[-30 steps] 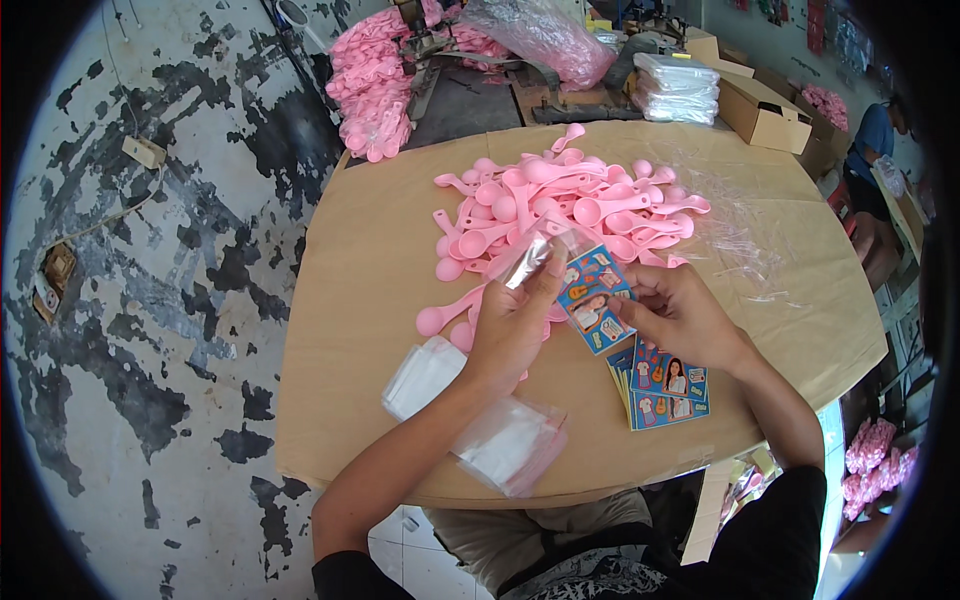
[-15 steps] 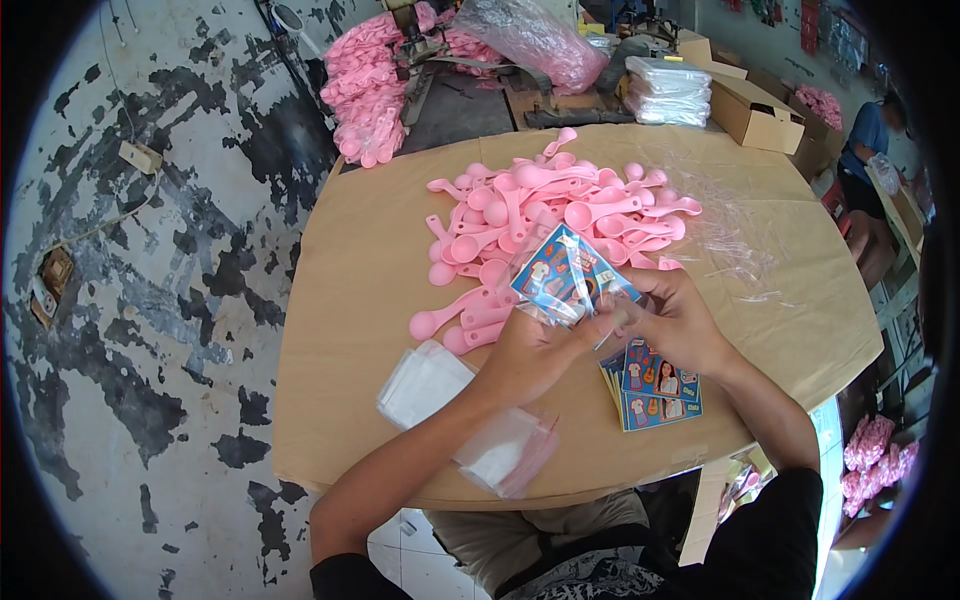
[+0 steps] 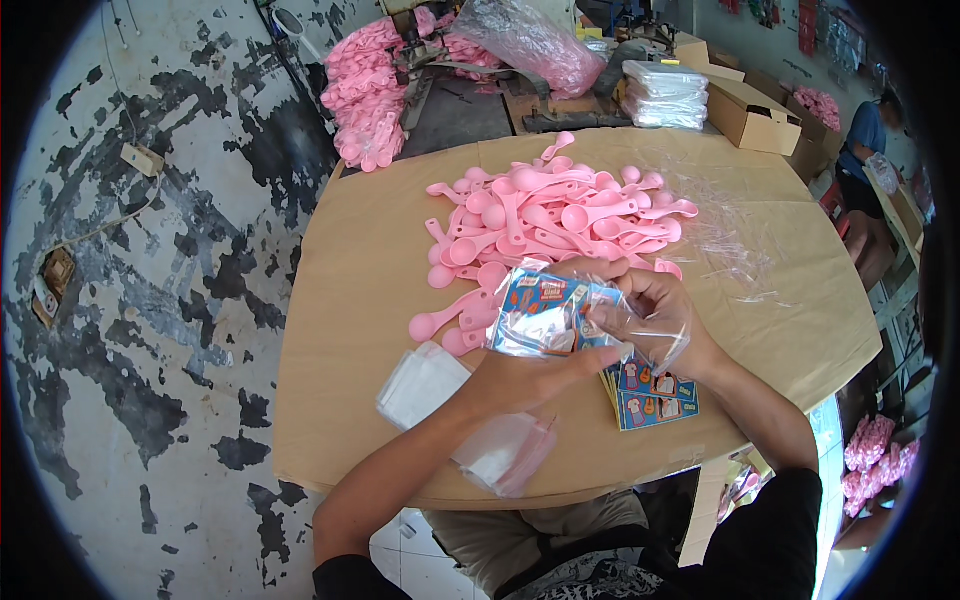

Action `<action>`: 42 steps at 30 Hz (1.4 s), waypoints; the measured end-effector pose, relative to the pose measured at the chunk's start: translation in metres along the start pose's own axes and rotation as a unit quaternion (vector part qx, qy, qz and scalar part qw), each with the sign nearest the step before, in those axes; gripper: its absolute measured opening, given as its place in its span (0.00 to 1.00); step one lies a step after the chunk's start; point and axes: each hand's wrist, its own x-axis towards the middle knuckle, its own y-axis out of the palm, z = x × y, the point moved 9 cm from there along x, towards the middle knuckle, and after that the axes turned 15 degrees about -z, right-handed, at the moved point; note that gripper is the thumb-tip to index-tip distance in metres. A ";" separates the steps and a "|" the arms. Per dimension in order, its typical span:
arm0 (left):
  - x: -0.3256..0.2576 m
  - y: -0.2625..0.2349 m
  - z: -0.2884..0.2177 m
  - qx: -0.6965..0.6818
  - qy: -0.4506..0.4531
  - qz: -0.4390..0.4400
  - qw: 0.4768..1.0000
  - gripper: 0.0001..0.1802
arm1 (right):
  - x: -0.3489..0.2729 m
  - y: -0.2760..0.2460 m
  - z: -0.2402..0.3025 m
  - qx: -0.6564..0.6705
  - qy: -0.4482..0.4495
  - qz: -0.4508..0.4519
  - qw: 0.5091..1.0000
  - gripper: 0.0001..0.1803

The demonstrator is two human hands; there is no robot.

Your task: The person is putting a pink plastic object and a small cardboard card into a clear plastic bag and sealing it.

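Observation:
Both hands hold a clear plastic bag with a blue printed card (image 3: 545, 315) inside it, above the middle of the table. My left hand (image 3: 540, 375) grips the bag from below and behind, its thumb along the lower edge. The fingers of my right hand (image 3: 660, 310) are closed on the bag's right end, where loose film sticks out. Just beyond lies a heap of pink plastic scoops (image 3: 560, 205). A stack of blue printed cards (image 3: 655, 405) rests under my right wrist. Beside my left forearm are flat clear bags (image 3: 425, 385), with more bags (image 3: 505, 455) nearer me.
Brown paper covers the table (image 3: 340, 400). Thin clear plastic scraps (image 3: 735, 240) lie to the right of the scoops. Behind stand bagged pink scoops (image 3: 365, 95), a stack of clear bags (image 3: 665, 95) and a cardboard box (image 3: 750, 115). Another person (image 3: 870, 150) is at the far right.
The bagged card has turned from a tilt to nearly level and come slightly nearer me. My right fingers have shifted along its right end. The scoops and card stack stay in place.

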 end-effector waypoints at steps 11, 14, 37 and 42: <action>0.006 -0.067 0.026 -0.041 -0.106 -0.173 0.978 0.30 | 0.017 -0.049 0.051 -0.227 -0.122 0.092 0.962 0.08; 0.004 -0.067 0.036 0.016 -0.150 -0.170 0.974 0.27 | 0.009 -0.061 0.043 -0.413 -0.207 0.158 0.873 0.15; 0.014 -0.085 0.016 -0.061 -0.056 -0.197 0.977 0.24 | 0.018 -0.061 0.048 -0.288 -0.056 0.060 0.954 0.10; 0.014 -0.082 0.014 -0.096 -0.072 -0.213 0.970 0.24 | 0.010 -0.054 0.047 -0.334 -0.091 0.149 0.926 0.14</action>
